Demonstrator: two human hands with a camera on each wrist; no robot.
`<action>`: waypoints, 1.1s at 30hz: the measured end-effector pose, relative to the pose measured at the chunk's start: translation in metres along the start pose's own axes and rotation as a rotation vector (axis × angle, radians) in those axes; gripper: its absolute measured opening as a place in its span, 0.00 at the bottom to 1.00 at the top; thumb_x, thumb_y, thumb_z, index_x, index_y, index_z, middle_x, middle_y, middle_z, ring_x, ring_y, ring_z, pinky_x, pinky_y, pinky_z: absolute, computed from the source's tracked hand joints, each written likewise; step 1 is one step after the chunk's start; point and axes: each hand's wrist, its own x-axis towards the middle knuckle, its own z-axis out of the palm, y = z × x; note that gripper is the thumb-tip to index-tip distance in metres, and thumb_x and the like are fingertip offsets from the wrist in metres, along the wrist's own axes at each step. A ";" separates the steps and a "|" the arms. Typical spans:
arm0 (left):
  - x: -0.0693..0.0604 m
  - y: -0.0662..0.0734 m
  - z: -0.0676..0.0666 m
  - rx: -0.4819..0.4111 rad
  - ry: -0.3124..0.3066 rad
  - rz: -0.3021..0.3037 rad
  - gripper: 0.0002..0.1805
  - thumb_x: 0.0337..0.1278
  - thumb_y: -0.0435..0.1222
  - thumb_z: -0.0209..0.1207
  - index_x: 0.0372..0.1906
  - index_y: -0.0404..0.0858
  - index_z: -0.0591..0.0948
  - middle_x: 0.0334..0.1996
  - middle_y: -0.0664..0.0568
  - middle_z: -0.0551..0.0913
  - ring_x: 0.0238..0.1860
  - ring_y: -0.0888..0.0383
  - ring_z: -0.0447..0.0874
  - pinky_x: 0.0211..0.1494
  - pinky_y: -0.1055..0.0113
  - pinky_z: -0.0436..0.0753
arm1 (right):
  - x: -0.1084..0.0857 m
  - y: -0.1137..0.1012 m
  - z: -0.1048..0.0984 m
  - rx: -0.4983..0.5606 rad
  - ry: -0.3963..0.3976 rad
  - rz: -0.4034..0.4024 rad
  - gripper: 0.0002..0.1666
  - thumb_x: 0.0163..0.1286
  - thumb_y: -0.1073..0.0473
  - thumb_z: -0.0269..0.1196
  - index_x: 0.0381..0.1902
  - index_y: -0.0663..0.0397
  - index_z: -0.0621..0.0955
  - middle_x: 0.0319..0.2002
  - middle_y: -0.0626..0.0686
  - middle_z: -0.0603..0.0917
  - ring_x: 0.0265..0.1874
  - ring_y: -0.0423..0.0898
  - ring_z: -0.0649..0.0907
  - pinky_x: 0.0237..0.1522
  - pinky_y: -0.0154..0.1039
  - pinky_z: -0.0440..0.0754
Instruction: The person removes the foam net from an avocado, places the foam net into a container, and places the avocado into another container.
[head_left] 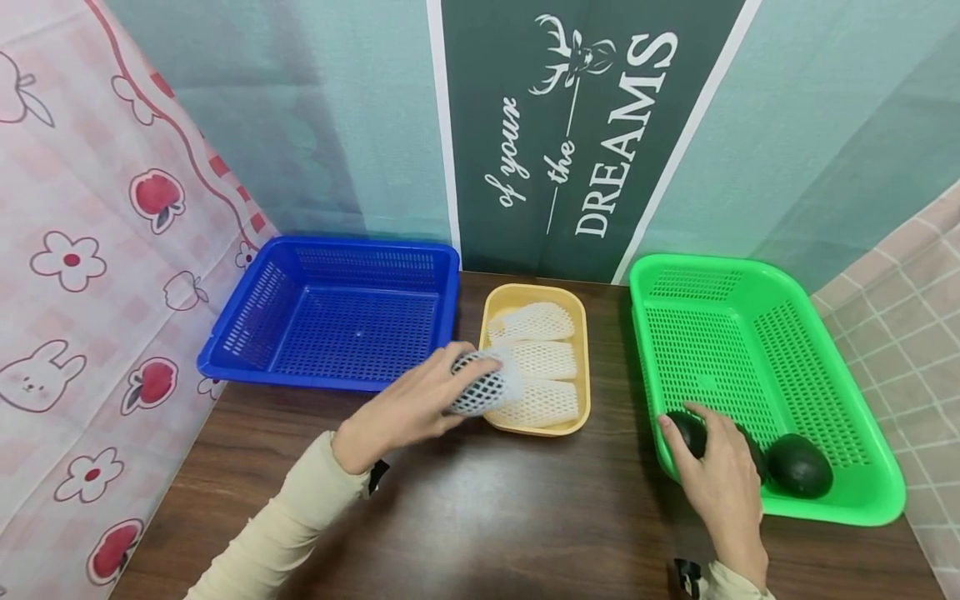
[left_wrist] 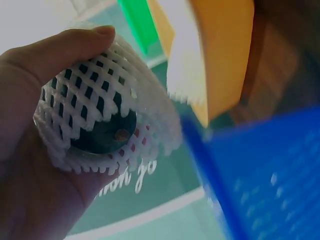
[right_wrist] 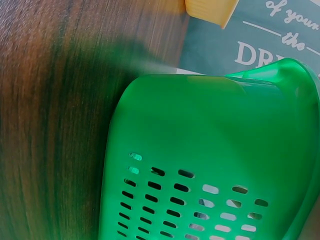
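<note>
My left hand point(head_left: 420, 400) grips a dark green avocado point(left_wrist: 105, 135) wrapped in a white foam net sleeve point(head_left: 483, 383). In the left wrist view, the avocado's brown stem end shows through the sleeve's open end, with the thumb lying across the netting. It is held over the left edge of a small yellow tray point(head_left: 543, 432), where several white foam net sleeves point(head_left: 543, 360) lie. Inside the green basket point(head_left: 847, 367), my right hand point(head_left: 716, 467) curls its thumb and fingers round a bare avocado point(head_left: 686, 433). Another avocado point(head_left: 801, 467) sits to its right; one more is partly hidden by the hand.
A blue basket point(head_left: 360, 333) stands at the left on the brown wooden table point(head_left: 510, 517). Printed cloths hang behind and at the left, and a tiled pink surface point(head_left: 922, 333) borders the right. The green basket's outer wall point(right_wrist: 200, 125) fills much of the right wrist view.
</note>
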 end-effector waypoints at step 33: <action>-0.022 0.049 0.103 -0.030 -0.245 0.146 0.44 0.45 0.39 0.74 0.70 0.49 0.66 0.57 0.53 0.74 0.51 0.60 0.77 0.53 0.68 0.80 | 0.000 0.000 -0.001 0.015 -0.003 -0.001 0.37 0.72 0.37 0.57 0.66 0.57 0.74 0.64 0.70 0.73 0.60 0.70 0.72 0.50 0.70 0.70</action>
